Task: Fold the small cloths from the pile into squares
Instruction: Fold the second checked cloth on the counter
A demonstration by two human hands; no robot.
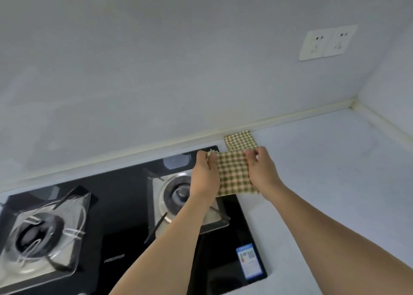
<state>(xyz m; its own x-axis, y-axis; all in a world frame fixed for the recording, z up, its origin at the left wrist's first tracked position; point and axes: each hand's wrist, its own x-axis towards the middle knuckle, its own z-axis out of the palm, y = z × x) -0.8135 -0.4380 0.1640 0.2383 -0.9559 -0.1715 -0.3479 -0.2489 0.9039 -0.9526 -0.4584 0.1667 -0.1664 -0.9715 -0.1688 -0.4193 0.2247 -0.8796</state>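
A green, cream and pink checked cloth (pixel 234 175) hangs between my two hands over the right edge of the stove. My left hand (pixel 205 174) pinches its upper left corner, where the fabric bunches. My right hand (pixel 262 171) pinches the upper right corner. Behind them a folded checked cloth (pixel 240 141) lies flat as a small square on the white counter (pixel 324 171), close against the wall strip. No pile of other cloths is in view.
A black glass gas stove (pixel 125 205) with two burners fills the left; the left burner is wrapped in clear plastic. A blue label (pixel 249 261) sits on its front right corner. Two wall sockets (pixel 327 43) are above the counter, which ends in a corner at the right.
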